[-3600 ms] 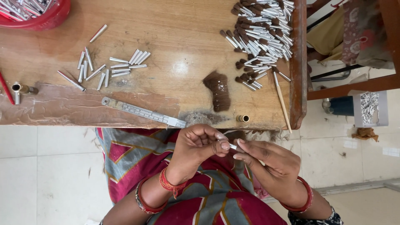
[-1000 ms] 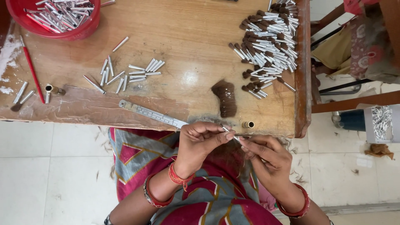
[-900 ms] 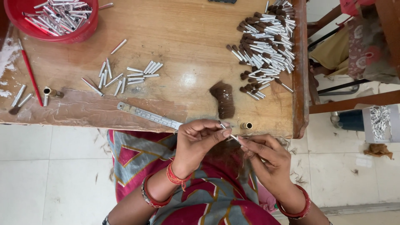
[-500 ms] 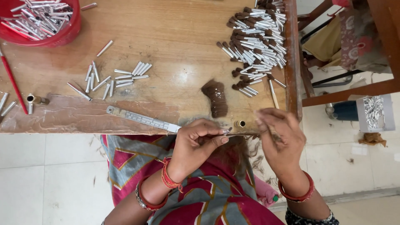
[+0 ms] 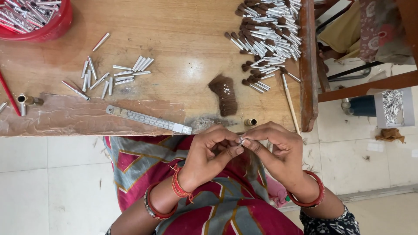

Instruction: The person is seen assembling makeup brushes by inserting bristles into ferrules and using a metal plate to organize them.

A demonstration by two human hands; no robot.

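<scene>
A worn wooden table [image 5: 174, 35] fills the upper part of the view, its top scratched and pale in places, with a strip of brown tape [image 5: 87, 119] stuck along the near edge. Below it lies a floor [image 5: 48, 182] of large off-white tiles with thin grey joints, dusted with small scraps. To the right of the table, dark reddish wooden furniture rails [image 5: 370, 85] cross at an angle, with patterned cloth [image 5: 379, 30] draped behind them. A small white box [image 5: 392, 106] stands on the tiles nearby. The light is soft and even, without hard shadows.
</scene>
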